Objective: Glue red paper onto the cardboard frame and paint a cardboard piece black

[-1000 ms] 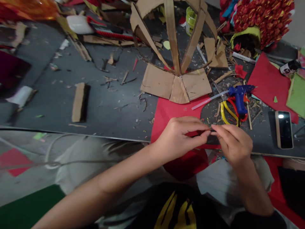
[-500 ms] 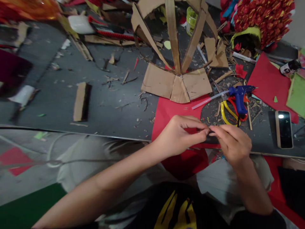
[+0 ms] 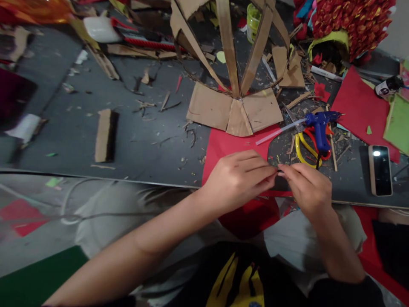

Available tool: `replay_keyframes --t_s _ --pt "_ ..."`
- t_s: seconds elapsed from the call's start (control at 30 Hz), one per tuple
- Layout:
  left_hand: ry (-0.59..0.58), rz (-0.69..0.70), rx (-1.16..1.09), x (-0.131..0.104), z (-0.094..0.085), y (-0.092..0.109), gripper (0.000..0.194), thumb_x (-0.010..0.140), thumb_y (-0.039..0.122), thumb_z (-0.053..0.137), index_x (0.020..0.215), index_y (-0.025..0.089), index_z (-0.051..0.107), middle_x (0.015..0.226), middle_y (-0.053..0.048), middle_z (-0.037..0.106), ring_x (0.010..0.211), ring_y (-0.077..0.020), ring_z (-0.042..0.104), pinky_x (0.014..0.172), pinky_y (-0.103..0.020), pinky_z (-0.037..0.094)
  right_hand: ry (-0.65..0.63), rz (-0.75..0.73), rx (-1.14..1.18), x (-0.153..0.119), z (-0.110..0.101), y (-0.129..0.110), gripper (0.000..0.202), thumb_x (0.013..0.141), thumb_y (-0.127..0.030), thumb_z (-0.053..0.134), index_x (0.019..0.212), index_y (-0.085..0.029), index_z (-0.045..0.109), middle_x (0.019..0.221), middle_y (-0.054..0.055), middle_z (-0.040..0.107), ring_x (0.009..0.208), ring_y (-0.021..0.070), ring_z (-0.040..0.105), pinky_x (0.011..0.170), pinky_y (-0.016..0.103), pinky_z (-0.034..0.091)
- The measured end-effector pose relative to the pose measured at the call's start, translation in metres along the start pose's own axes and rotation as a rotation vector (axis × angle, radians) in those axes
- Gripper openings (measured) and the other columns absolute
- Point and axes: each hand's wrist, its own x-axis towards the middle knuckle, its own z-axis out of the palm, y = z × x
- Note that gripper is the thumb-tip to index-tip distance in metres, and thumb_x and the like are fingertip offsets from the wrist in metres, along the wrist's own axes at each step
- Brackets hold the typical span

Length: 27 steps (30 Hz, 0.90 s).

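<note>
My left hand (image 3: 241, 181) is closed in a pinch above the table's front edge. My right hand (image 3: 308, 185) pinches too, its fingertips meeting the left ones. Between them is a small dark bit, too little to name. Beneath and behind my left hand lies red paper (image 3: 236, 143). A cardboard frame of curved strips (image 3: 232, 55), on a base of flat flaps (image 3: 209, 108), stands beyond the hands. A blue glue gun (image 3: 321, 128) with a clear glue stick rests past my right hand, over scissors with yellow and red handles (image 3: 300, 149).
A phone (image 3: 380, 170) lies at the right edge. Left of the frame is a cardboard block (image 3: 104, 135). A red-handled cutter (image 3: 143, 38), a yellow-green jar (image 3: 253, 23), a white marker (image 3: 326, 73) and a red petalled object (image 3: 351, 25) sit further back among cardboard scraps.
My left hand has turned over, its fingers now more closed together with the back up. My right hand has shifted slightly left. The view has moved a little.
</note>
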Motion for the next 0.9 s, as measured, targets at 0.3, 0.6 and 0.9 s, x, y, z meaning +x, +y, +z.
replay_keyframes --t_s 0.3,0.6,0.9 --pt "0.051 -0.035 -0.032 0.002 0.004 0.001 0.010 0.083 0.012 0.055 0.076 0.014 0.062 0.067 -0.002 0.065 0.060 -0.0105 0.055 0.062 -0.022 0.051 -0.012 0.066 0.055 0.004 -0.002 0.000 0.017 0.088 -0.017 0.052 0.097 -0.018 0.066 0.076 0.000 0.067 0.067 0.0082 0.061 0.065 0.019 0.047" --pt "0.065 -0.090 -0.025 0.004 0.002 -0.002 0.008 0.084 0.013 0.056 0.078 0.014 0.060 0.070 -0.002 0.066 0.065 -0.0112 0.056 0.065 -0.022 0.049 0.019 0.126 0.136 0.005 -0.002 0.002 0.017 0.086 -0.015 0.054 0.097 -0.018 0.066 0.079 0.000 0.068 0.072 0.0081 0.062 0.069 0.018 0.048" --pt "-0.041 -0.211 -0.176 0.004 -0.007 -0.001 0.019 0.089 0.017 0.043 0.072 0.015 0.051 0.069 -0.004 0.060 0.065 -0.0122 0.055 0.061 -0.023 0.048 0.034 0.130 0.145 0.005 -0.004 0.002 0.019 0.085 -0.013 0.054 0.099 -0.020 0.065 0.079 0.000 0.068 0.072 0.0085 0.063 0.069 0.019 0.050"
